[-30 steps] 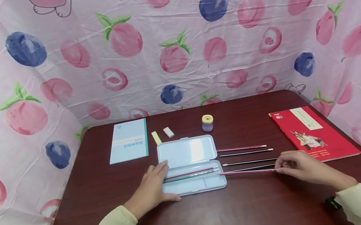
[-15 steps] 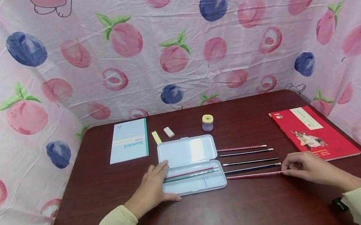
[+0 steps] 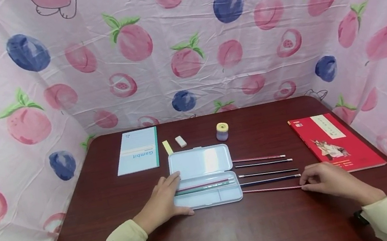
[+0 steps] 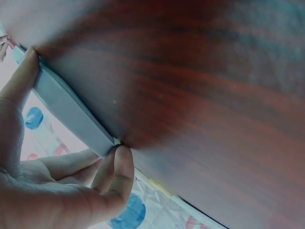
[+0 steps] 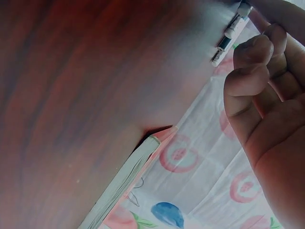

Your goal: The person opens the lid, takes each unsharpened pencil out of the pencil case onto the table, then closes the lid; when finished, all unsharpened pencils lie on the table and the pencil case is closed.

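In the head view a pale blue pencil case (image 3: 193, 162) lies unfolded on the table, its lid flat at the back. A red pencil (image 3: 204, 185) and a green pencil (image 3: 210, 186) lie in its lower tray. My left hand (image 3: 161, 200) grips the left end, thumb on the near side and fingers at the far side; the left wrist view shows the thumb (image 4: 29, 71) against the case edge. My right hand (image 3: 328, 181) pinches the right end of a thin pinkish-red pencil (image 3: 272, 189), whose other end is close beside the case. The right wrist view barely shows the pinching fingertips.
Several dark pencils, one of them dark blue (image 3: 270, 180), lie side by side right of the case. Behind it are a white eraser (image 3: 181, 141), a yellow strip (image 3: 167, 147) and a purple jar with yellow top (image 3: 222, 131). A notebook (image 3: 138, 151) lies left, a red book (image 3: 339, 143) right.
My right hand has drawn the pinkish-red pencil rightward and nearer, from overlapping the case's right edge to the near side of the pencil row. The left hand has stayed put.
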The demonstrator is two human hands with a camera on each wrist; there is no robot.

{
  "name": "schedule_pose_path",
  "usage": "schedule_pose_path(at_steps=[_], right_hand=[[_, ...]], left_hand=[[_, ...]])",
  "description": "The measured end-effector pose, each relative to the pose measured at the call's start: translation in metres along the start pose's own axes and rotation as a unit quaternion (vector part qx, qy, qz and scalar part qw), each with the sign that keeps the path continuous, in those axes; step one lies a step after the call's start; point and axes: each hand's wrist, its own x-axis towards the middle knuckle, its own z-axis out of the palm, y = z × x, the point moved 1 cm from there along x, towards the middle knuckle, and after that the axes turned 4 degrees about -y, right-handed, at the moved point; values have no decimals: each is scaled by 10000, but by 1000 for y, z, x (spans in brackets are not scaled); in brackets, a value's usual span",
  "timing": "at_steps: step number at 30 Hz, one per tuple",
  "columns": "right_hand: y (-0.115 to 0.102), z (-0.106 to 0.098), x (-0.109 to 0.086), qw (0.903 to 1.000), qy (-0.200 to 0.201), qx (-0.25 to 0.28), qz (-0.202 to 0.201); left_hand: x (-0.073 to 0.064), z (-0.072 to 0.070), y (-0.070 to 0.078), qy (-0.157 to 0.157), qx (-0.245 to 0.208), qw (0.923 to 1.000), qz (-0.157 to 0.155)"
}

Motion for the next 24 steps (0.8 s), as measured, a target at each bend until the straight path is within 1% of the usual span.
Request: schedule_pose_path(at_steps=[9,13,15,19,21,24], right_hand=[[-4,-2,1,9995,-156,-51,288],[-5,-1,2,9994,-124,-100,296],[-6,-1,3,9996,5,-123,252],[-12,2,9,9988,453,-166,-44],[-17,4,15,9974,671,-182,-204],[-27,6,29,9963,792,-125,-312]], left_hand=[[0,-1,1,-24,-25,10000,-22],[0,-2,1,-17,-4,10000,-37],[0,-2,1,-21,-8,10000,-38],[0,-2,1,-38,-10,10000,-33],[0,-1,1,-39,14,10000,-24],[0,-1,1,-25,48,10000,1]])
